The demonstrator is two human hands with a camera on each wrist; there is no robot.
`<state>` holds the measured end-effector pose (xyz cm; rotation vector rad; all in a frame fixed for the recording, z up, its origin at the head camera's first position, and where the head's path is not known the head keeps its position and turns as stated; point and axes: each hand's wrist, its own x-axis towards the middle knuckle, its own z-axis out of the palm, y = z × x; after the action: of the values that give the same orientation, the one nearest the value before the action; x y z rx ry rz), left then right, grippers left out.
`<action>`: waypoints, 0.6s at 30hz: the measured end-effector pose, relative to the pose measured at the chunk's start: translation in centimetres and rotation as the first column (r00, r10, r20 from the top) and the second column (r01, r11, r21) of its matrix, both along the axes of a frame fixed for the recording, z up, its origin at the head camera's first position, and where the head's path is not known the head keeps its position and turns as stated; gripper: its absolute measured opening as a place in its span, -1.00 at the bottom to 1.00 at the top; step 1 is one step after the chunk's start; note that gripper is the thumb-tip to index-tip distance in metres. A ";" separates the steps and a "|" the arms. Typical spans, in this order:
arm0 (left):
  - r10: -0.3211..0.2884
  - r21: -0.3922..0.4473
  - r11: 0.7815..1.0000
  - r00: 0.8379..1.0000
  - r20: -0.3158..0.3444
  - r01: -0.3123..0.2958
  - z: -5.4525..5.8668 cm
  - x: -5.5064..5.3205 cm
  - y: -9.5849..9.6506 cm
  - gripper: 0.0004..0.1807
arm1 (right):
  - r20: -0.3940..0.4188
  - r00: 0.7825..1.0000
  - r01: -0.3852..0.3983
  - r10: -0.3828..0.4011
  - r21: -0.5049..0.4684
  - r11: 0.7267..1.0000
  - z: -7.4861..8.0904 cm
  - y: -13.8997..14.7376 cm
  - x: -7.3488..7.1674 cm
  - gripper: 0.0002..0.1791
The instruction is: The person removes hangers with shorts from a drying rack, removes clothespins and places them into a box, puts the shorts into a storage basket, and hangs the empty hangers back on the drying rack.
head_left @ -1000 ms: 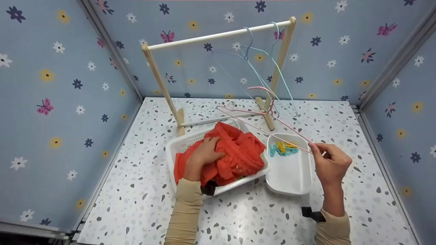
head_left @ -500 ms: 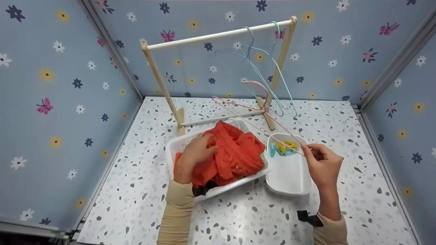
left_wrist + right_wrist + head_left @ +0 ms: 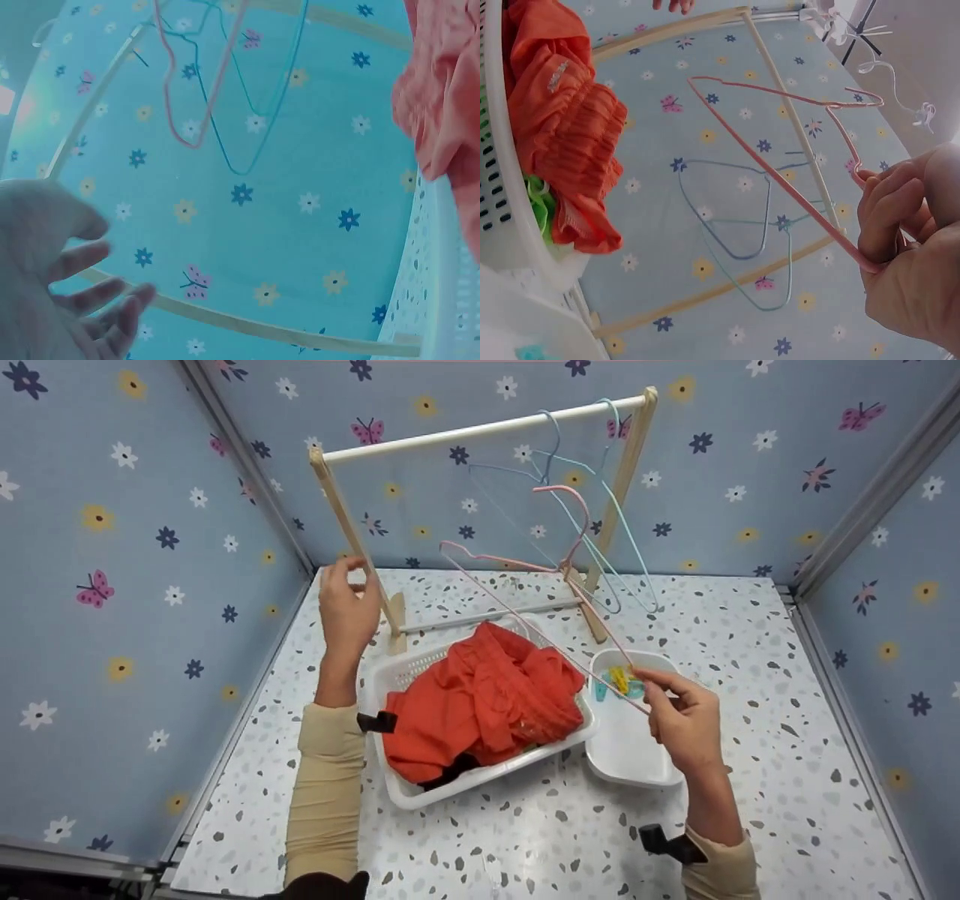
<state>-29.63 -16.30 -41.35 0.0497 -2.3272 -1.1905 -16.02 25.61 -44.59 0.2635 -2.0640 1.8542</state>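
My right hand point(image 3: 684, 724) pinches one corner of a pink hanger point(image 3: 586, 514), its hook pointing up and away. In the right wrist view, fingers curl round the end of the hanger point(image 3: 759, 154). My left hand point(image 3: 349, 607) is raised beside the left post of a small clothes rack point(image 3: 480, 432), its loosely bent fingers holding nothing. A crumpled red garment point(image 3: 487, 697) with a gathered waistband lies heaped in a white basket point(image 3: 487, 777). In the right wrist view, bright green cloth point(image 3: 540, 206) shows under it.
Blue point(image 3: 555, 435) and mint point(image 3: 634, 547) hangers hang at the right end of the rack's rod. Right of the basket stands a white tub point(image 3: 637, 750) holding yellow and teal clothespins point(image 3: 619, 679). Flower-patterned walls point(image 3: 225, 510) enclose the speckled table point(image 3: 517, 840).
My left hand has left the red garment and moved up and left to the rack's post. The right hand has shifted left, raising the pink hanger toward the rack.
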 end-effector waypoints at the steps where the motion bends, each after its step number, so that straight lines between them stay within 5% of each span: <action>1: 0.016 0.041 0.999 1.000 -0.025 -0.015 0.3 -0.6 -0.3 -0.62 | 0.009 1.000 -0.005 0.005 -0.022 1.000 -0.1 -0.1 -0.3 -0.80; 6: -0.018 0.194 0.981 0.999 -0.048 0.027 1.4 -3.3 -1.7 -0.47 | 0.022 1.000 0.023 -0.022 -0.044 0.999 1.0 -1.4 -1.2 -0.79; 12: -0.137 0.304 0.943 0.990 -0.026 0.138 2.0 -6.1 -2.5 -0.40 | 0.041 0.998 0.044 -0.044 -0.001 0.999 4.5 -3.8 -1.4 -0.78; 18: -0.212 0.335 0.920 0.977 -0.005 0.202 2.6 -6.8 -2.1 -0.48 | 0.018 0.997 0.073 -0.073 0.018 0.997 6.1 -5.8 -2.4 -0.78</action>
<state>-36.43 -18.39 -38.77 -0.0611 -2.1709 -1.6940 -18.43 19.81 -38.48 0.1734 -2.0750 1.8032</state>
